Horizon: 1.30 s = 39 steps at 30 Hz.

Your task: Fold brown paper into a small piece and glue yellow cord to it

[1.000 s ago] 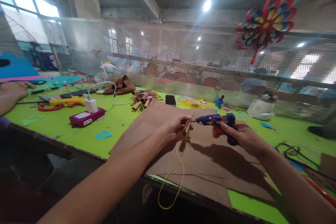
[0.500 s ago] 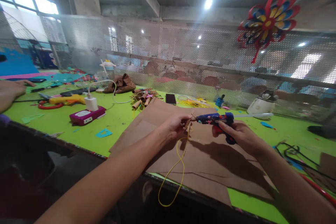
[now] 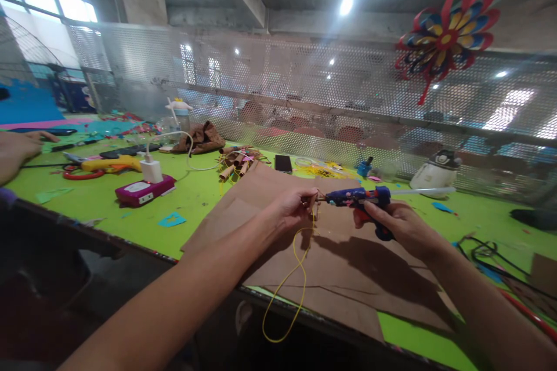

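My right hand [image 3: 402, 223] is wrapped around the grip of a dark blue hot glue gun [image 3: 348, 196], held level above the brown paper. A clear glue stick [image 3: 424, 191] juts out of its back end. My left hand [image 3: 296, 206] pinches a small brown paper piece, mostly hidden by the fingers, right at the glue gun's nozzle. From those fingers a yellow string [image 3: 304, 278] hangs in a long loop past the table's front edge. Under both hands lies a large sheet of brown paper [image 3: 226, 214].
Brown paper rolls [image 3: 237, 165] with yellow string lie behind the sheet, beside a phone [image 3: 283, 163]. A purple power strip [image 3: 145, 190] and a yellow glue gun [image 3: 119, 164] are on the left, near another person's hand [image 3: 21, 148]. Black cables [image 3: 487, 249] lie at right.
The glue gun has shifted very slightly right. My left fingers have turned the small brown piece, which now shows less. The string loop hangs as before.
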Available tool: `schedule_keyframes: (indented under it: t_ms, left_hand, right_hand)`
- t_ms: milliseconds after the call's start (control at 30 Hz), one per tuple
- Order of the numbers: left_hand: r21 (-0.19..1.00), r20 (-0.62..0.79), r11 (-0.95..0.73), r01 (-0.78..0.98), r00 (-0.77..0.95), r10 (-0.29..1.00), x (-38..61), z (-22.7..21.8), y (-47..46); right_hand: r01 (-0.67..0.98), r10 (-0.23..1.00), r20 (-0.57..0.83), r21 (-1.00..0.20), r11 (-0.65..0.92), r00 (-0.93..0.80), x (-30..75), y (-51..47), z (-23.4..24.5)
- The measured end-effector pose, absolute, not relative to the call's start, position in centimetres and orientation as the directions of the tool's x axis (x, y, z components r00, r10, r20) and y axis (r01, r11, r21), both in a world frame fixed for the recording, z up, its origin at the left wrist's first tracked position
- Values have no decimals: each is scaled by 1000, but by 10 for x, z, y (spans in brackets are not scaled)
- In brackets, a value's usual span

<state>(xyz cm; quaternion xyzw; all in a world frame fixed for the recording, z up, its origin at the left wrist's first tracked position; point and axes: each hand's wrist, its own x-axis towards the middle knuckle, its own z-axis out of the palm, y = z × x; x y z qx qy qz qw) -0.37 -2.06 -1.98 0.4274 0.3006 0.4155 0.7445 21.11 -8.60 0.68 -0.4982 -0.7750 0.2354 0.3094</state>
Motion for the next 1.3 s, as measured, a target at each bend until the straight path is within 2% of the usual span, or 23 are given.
schedule_keyframes:
  t_ms: [100,333,567,733,1000,1300]
  left_hand:
    - [833,-161,401,-381,527,834,-4,-21,-19]
    - [787,-218,467,-403,527,821,-3,-21,-19]
    - [790,-227,458,-409,499,836,-2,-19,-23]
    - [778,-222,484,-402,544,809,-3,-21,-21]
    - [813,-169,433,-390,553,816,-2,-27,-13]
    - [795,-219,468,-386,537,815,-2,-24,-18]
  right_hand:
    - [632,917,245,-667,395,-315,210,-88,9]
    - [610,923,242,-695,380,-299,213,-87,6]
    - [602,922,294,-699,386,-250,214,-83,3]
    - [572,926,267,-729,376,-268,217,-82,2]
    - [547,914,241,-741,390,-326,216,-85,4]
    - [503,920,258,-776,380,-296,218,-81,1]
